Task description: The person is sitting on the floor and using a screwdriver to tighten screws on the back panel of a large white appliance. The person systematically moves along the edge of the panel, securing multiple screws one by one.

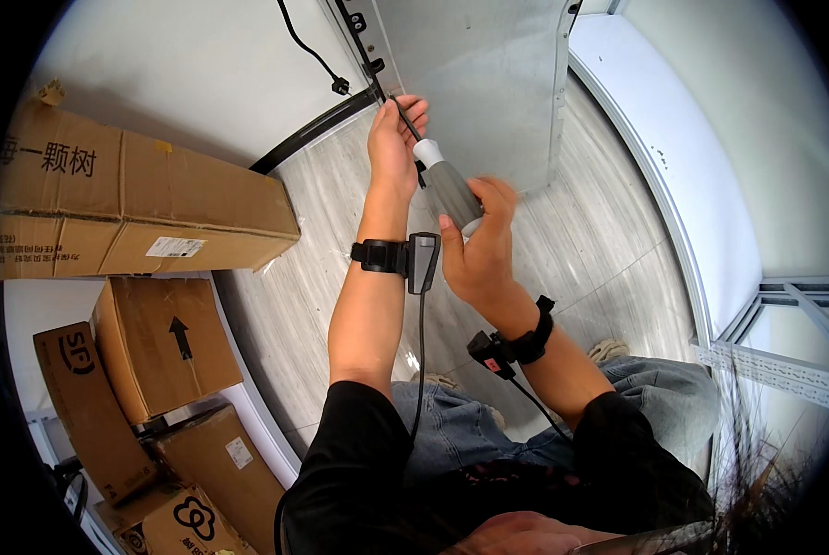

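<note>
A screwdriver (452, 190) with a thick grey handle and a pale collar slants up and left toward the edge of a light metal panel (474, 74). My right hand (486, 245) is closed round the rear end of its handle. Further up, my left hand (398, 148) has its curled fingers and thumb about the thin dark shaft, close to the panel's left edge. The screwdriver's tip meets that edge near a dark strip; any screw there is too small to make out. Black straps with small devices and cables sit on both forearms.
A black power plug (340, 85) hangs on its cord left of the panel. Large cardboard boxes (202, 199) fill the left side, with several more (169, 347) stacked below. A white ledge (664, 157) and a metal frame (784, 370) stand on the right. Wood-look floor (294, 305) lies below.
</note>
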